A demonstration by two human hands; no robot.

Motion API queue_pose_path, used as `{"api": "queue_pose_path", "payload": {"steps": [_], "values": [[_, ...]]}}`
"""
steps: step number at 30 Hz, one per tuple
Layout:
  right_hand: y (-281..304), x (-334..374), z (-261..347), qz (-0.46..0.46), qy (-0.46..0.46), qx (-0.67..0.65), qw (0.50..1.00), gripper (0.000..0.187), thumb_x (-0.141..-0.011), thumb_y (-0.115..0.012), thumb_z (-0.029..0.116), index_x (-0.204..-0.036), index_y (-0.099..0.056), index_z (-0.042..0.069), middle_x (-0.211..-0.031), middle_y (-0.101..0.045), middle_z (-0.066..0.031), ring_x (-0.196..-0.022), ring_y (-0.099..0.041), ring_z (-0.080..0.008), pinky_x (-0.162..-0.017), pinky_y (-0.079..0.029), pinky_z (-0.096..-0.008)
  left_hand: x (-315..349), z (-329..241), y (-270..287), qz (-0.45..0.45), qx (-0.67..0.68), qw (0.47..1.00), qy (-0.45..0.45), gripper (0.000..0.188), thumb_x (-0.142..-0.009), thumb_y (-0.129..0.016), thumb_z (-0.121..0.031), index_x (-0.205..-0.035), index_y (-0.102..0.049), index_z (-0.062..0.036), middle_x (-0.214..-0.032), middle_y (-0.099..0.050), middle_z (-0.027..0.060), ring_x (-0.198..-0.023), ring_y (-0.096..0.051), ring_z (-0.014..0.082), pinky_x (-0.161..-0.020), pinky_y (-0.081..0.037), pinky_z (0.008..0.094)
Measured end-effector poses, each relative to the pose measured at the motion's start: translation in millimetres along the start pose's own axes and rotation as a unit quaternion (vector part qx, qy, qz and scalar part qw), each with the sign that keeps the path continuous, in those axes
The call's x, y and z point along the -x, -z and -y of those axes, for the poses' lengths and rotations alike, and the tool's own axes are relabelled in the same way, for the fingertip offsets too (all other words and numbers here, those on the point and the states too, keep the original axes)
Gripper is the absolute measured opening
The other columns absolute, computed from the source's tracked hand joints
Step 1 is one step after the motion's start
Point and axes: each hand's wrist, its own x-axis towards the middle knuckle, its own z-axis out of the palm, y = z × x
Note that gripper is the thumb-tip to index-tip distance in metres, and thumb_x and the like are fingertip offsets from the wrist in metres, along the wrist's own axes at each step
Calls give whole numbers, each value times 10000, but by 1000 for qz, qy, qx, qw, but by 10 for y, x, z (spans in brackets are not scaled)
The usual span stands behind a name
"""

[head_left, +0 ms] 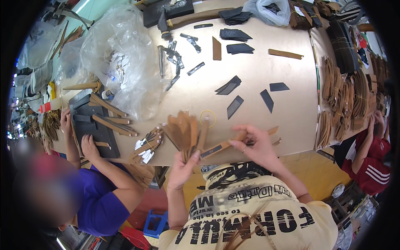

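My left hand is closed around a fanned bundle of brown leather strips, their far ends spread over the near edge of the table. My right hand pinches a single brown leather strip with a dark patch on it. That strip slants across between the hands, its left end beside my left thumb. Just beyond lies a thin yellow rubber band. Partly hidden by my right hand, another brown strip lies on the table. Left of the bundle is a banded bunch of strips with white tags.
Black pieces, small dark strips and a hammer lie farther back. A clear plastic bag stands left. Stacked brown straps line the right. One person works at a black block; another stands far right.
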Motion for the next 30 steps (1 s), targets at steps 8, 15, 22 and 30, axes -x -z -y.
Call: {"api": "queue_pose_path", "payload": {"steps": [8, 15, 22, 30], "values": [[-68, -40, -21, -215, 303, 379, 848, 332, -811, -766, 105, -1126, -664, 96, -1189, -585, -116, -1016, -573, -262, -796, -488, -359, -4, -181, 94, 48, 138, 986, -75, 230, -999, -572, -202, -970, -632, 18, -812, -638, 52, -685, -543, 104, -637, -450, 247], [-57, -303, 288, -21, 150, -214, 965, 284, -823, -763, 37, -1095, -682, 50, -1100, -600, -70, -929, -589, -98, -754, -471, -229, -153, -215, -272, 183, 143, 971, -47, 270, -1007, -569, -246, -1050, -633, 12, -778, -621, 24, -671, -533, 69, -610, -434, 220], [126, -316, 112, 114, 186, -138, 966, 196, -794, -757, -36, -972, -697, 22, -1087, -601, -94, -965, -594, -136, -804, -506, -249, -142, -99, -157, 93, 240, 966, 15, 309, -1031, -503, -252, -1192, -566, 4, -951, -638, 110, -753, -550, 133, -656, -438, 250], [164, -351, 241, -28, 378, 208, 902, 318, -769, -796, 115, -1074, -707, 142, -1181, -600, -36, -1030, -590, -217, -894, -483, -359, -94, -112, -173, -11, 150, 988, -29, 171, -871, -733, -38, -1010, -636, -14, -904, -669, 38, -786, -601, 83, -688, -482, 242]]}}
